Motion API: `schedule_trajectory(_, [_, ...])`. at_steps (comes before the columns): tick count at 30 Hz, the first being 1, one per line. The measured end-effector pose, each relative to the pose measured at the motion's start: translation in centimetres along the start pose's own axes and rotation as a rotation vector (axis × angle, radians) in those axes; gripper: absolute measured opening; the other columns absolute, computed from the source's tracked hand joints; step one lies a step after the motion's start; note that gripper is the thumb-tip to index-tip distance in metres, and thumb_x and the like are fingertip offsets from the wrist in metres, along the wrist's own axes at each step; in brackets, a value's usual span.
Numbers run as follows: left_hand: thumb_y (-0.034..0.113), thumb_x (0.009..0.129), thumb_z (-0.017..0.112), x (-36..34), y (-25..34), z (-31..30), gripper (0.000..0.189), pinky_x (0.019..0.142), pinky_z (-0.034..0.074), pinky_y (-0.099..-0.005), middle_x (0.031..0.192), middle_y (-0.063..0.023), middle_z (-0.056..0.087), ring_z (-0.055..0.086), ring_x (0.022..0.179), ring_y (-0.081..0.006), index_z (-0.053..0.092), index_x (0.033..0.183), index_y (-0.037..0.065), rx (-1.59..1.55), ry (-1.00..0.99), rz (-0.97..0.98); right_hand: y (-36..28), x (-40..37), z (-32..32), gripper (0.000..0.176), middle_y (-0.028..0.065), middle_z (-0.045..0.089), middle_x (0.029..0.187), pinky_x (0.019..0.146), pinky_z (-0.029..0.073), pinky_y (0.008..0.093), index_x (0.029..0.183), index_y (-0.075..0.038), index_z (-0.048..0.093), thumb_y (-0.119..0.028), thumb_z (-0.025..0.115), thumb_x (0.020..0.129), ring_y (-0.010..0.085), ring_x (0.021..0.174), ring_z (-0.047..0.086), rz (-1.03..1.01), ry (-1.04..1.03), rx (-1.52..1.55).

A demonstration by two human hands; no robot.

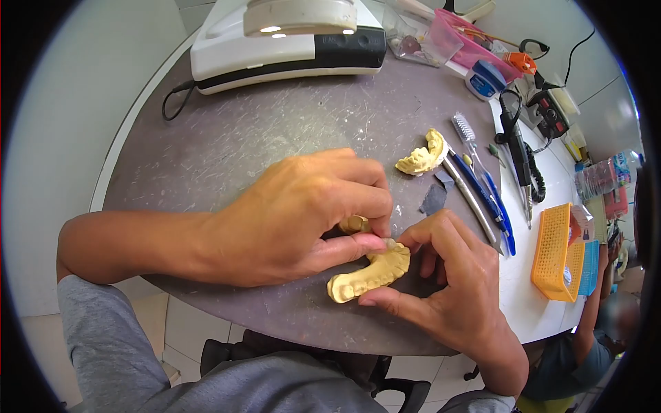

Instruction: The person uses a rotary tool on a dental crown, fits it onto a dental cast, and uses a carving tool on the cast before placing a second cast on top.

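A yellow plaster dental cast (365, 277), curved like an arch, is held low over the grey-brown table. My right hand (451, 275) grips its right side, thumb on the lower edge and fingers at the upper end. My left hand (310, 213) reaches over from the left, with thumb and fingers pinched at the cast's upper end. A small pale piece shows at those fingertips, too small to make out. Part of a tan round object (354, 224) shows beneath my left hand. Another yellow cast (423, 154) lies on the table beyond my hands.
Right of the casts lie a toothbrush (464, 129), a blue pen (492, 203) and grey scraps (434, 198). A white device (289, 58) stands at the back. Farther right are a handpiece (516, 148), a blue-lidded jar (485, 79) and an orange basket (553, 251). Another person sits at lower right.
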State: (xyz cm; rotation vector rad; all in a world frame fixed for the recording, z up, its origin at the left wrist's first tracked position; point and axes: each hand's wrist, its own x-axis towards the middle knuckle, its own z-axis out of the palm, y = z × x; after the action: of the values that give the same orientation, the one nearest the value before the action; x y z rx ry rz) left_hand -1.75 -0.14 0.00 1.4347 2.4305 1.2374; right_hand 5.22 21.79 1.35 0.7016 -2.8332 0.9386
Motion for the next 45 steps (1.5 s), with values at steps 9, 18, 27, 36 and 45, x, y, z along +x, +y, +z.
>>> schedule_trajectory(9, [0.008, 0.080, 0.082, -0.91, 0.23, -0.77, 0.023, 0.058, 0.048, -0.0223, 0.106, -0.0032, 0.065, 0.062, 0.082, -0.0096, 0.072, 0.100, 0.007, -0.114, 0.024, -0.089, -0.44, -0.09, -0.13, 0.056, 0.0023, 0.060, 0.082, 0.053, 0.041, 0.0259, 0.093, -0.003, 0.066, -0.038, 0.095, 0.061, 0.0111, 0.061, 0.052, 0.044, -0.004, -0.011])
schedule_trajectory(18, [0.006, 0.080, 0.081, -0.92, 0.03, -0.84, 0.020, 0.058, 0.049, -0.0222, 0.104, -0.0039, 0.066, 0.062, 0.079, -0.0092, 0.072, 0.097, 0.007, -0.136, 0.023, -0.091, -0.51, -0.08, -0.15, 0.056, 0.0042, 0.062, 0.084, 0.053, 0.043, 0.0265, 0.094, -0.002, 0.065, -0.036, 0.096, 0.062, 0.0125, 0.061, 0.054, 0.014, -0.011, -0.024])
schedule_trajectory(27, [0.005, 0.080, 0.080, -0.84, -0.03, -0.58, 0.016, 0.057, 0.048, -0.0221, 0.101, -0.0033, 0.066, 0.062, 0.078, -0.0093, 0.072, 0.094, 0.006, -0.132, 0.042, -0.073, -0.20, -0.14, -0.07, 0.056, 0.0053, 0.063, 0.085, 0.054, 0.044, 0.0268, 0.095, -0.002, 0.065, -0.036, 0.095, 0.062, 0.0136, 0.062, 0.055, -0.042, -0.001, -0.055])
schedule_trajectory(36, [0.005, 0.080, 0.079, -0.84, 0.03, -0.68, 0.015, 0.056, 0.049, -0.0222, 0.100, -0.0034, 0.066, 0.063, 0.080, -0.0101, 0.071, 0.093, 0.005, -0.134, 0.032, -0.089, -0.50, -0.11, -0.10, 0.056, 0.0048, 0.063, 0.085, 0.053, 0.044, 0.0267, 0.095, -0.002, 0.065, -0.037, 0.095, 0.062, 0.0135, 0.061, 0.055, 0.003, -0.005, -0.040])
schedule_trajectory(45, [0.005, 0.081, 0.079, -0.88, -0.21, -0.64, 0.015, 0.057, 0.050, -0.0225, 0.101, -0.0032, 0.066, 0.063, 0.085, -0.0109, 0.071, 0.093, 0.006, -0.103, 0.036, -0.057, -0.54, -0.11, -0.04, 0.056, 0.0040, 0.063, 0.084, 0.053, 0.043, 0.0256, 0.094, -0.002, 0.066, -0.037, 0.095, 0.062, 0.0119, 0.061, 0.054, 0.010, 0.002, -0.037])
